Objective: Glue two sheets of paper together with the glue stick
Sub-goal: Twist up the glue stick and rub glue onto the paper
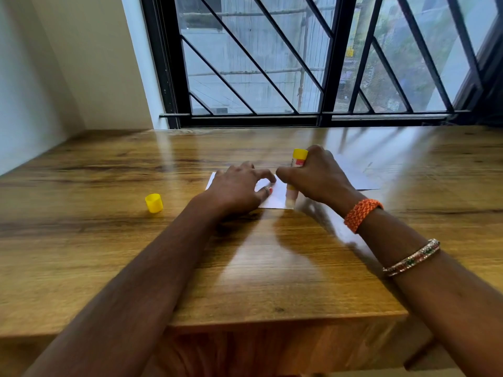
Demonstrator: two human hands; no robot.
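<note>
In the head view, a small white sheet of paper [275, 195] lies flat on the wooden table [109, 240]. The left hand [239, 186] rests on the left part of this sheet, fingers spread and flat, holding nothing. The right hand [318, 175] is closed around the glue stick [295, 178], which stands nearly upright; its lower tip seems to touch the right edge of the sheet, but blur makes this unsure. The yellow cap [154, 203] lies on the table, well apart to the left of the sheet. A second sheet of paper [362, 175] lies to the right of the first sheet, behind the right hand.
</note>
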